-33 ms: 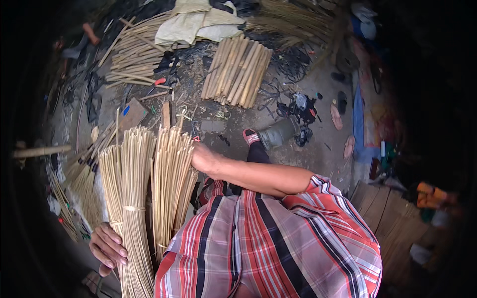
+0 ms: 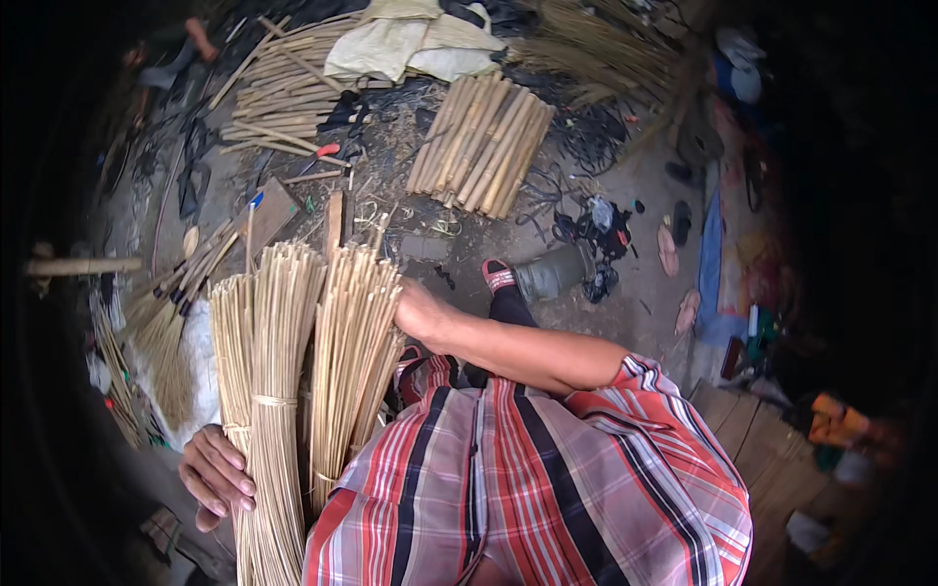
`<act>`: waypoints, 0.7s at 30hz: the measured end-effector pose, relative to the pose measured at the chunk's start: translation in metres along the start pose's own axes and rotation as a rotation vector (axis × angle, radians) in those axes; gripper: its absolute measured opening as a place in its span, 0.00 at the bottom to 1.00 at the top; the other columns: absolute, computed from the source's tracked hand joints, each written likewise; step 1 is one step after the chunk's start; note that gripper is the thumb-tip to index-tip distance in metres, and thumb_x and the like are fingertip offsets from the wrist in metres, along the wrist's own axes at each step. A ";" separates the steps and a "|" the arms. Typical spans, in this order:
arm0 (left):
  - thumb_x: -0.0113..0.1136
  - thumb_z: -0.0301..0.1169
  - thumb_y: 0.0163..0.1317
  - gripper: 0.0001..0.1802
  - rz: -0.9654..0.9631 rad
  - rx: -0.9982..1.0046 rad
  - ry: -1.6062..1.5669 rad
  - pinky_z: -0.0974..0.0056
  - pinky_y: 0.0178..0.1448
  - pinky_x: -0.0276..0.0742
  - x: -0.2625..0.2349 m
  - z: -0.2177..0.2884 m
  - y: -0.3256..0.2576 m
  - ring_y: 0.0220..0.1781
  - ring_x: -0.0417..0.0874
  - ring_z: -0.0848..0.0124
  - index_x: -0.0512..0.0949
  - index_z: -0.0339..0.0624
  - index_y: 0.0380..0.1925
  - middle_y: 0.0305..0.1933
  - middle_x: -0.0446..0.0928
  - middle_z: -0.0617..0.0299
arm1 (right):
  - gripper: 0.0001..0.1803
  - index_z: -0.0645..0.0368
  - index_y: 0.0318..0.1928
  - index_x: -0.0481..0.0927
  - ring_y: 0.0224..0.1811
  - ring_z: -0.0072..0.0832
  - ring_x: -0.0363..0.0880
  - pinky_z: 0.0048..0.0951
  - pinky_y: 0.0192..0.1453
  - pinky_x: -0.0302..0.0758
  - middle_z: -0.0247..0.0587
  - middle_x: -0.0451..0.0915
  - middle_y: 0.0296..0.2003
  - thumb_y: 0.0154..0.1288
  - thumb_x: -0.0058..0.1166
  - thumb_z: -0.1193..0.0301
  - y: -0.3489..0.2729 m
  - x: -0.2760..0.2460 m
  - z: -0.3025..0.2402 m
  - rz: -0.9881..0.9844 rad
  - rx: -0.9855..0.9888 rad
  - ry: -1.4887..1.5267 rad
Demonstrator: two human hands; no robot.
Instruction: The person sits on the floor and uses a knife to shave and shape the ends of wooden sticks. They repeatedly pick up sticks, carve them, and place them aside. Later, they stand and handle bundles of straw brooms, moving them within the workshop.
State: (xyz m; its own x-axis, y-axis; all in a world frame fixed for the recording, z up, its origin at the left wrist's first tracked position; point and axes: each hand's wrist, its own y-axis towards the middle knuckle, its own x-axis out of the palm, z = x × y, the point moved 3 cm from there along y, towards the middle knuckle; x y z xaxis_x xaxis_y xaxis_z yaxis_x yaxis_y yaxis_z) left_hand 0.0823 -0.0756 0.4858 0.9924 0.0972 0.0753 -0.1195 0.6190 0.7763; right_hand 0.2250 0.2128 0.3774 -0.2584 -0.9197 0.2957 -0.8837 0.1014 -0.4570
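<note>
Several bundles of thin pale sticks lean upright against my striped shirt, their cut ends pointing away from me. The middle bundle (image 2: pixel 276 420) is tied round with a thin band; another tied bundle (image 2: pixel 232 342) stands at its left. My left hand (image 2: pixel 217 477) curls its fingers round the outer side of these two, low down. A looser bundle (image 2: pixel 347 352) is at the right, with a tie near its lower end. My right hand (image 2: pixel 418 314) presses against that one's upper right side, its fingers hidden behind the sticks.
Thicker cut canes (image 2: pixel 481 146) lie in a stack on the floor ahead, more long canes (image 2: pixel 283 93) at far left. Brooms (image 2: pixel 171 352) lie left of the bundles. A grey-green cylinder (image 2: pixel 557 272) is by my foot. Slippers (image 2: pixel 668 249) and wooden boards (image 2: pixel 757 439) are at right.
The whole scene has shifted slightly to the right in the picture. The bundles and both hands have moved a little with it; both hands keep their places on the sticks.
</note>
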 end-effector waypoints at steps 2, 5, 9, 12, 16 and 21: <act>0.59 0.56 0.71 0.22 -0.006 0.029 -0.029 0.63 0.60 0.80 0.019 -0.037 0.002 0.43 0.92 0.71 0.85 0.51 0.45 0.35 0.90 0.67 | 0.38 0.64 0.71 0.68 0.70 0.45 0.71 0.45 0.74 0.69 0.57 0.74 0.65 0.80 0.36 0.43 -0.003 -0.042 0.000 0.051 0.137 -0.008; 0.55 0.60 0.73 0.29 0.154 0.139 -0.002 0.55 0.65 0.80 0.061 -0.089 -0.014 0.49 0.91 0.65 0.85 0.46 0.50 0.41 0.90 0.58 | 0.30 0.70 0.62 0.76 0.63 0.40 0.78 0.41 0.70 0.71 0.58 0.80 0.58 0.80 0.46 0.52 -0.018 -0.094 0.006 0.151 0.249 0.010; 0.49 0.63 0.73 0.33 0.436 0.255 -0.050 0.54 0.62 0.81 0.122 -0.140 -0.063 0.46 0.92 0.63 0.85 0.45 0.48 0.39 0.90 0.55 | 0.31 0.67 0.67 0.72 0.63 0.33 0.76 0.35 0.68 0.71 0.49 0.79 0.61 0.80 0.46 0.52 -0.041 -0.139 0.024 0.275 0.406 -0.075; 0.44 0.64 0.74 0.35 0.631 0.329 -0.216 0.52 0.66 0.78 0.146 -0.181 -0.125 0.50 0.90 0.62 0.83 0.45 0.51 0.40 0.89 0.56 | 0.30 0.59 0.68 0.73 0.64 0.32 0.77 0.37 0.68 0.73 0.42 0.78 0.64 0.81 0.42 0.49 -0.036 -0.150 0.039 0.333 0.485 -0.018; 0.41 0.65 0.74 0.38 1.927 0.415 -0.521 0.46 0.71 0.72 0.197 -0.286 -0.298 0.61 0.83 0.56 0.75 0.45 0.62 0.57 0.83 0.49 | 0.43 0.59 0.75 0.63 0.72 0.40 0.70 0.48 0.73 0.67 0.45 0.70 0.70 0.78 0.33 0.36 0.001 -0.136 0.061 0.156 0.473 -0.167; 0.48 0.53 0.74 0.34 2.901 -1.003 -0.813 0.40 0.54 0.80 0.495 -0.396 -0.417 0.52 0.80 0.53 0.65 0.45 0.71 0.54 0.77 0.48 | 0.41 0.59 0.75 0.61 0.69 0.47 0.73 0.51 0.66 0.72 0.51 0.67 0.69 0.78 0.38 0.40 0.015 -0.144 0.099 0.168 0.301 -0.540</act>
State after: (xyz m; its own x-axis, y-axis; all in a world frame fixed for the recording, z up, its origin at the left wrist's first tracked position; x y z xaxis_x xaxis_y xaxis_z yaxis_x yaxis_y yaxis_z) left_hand 0.6116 0.0226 -0.0489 -0.8265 0.4594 -0.3254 0.2820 -0.1624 -0.9456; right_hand 0.2873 0.3087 0.2444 -0.0816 -0.9701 -0.2284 -0.6800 0.2217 -0.6989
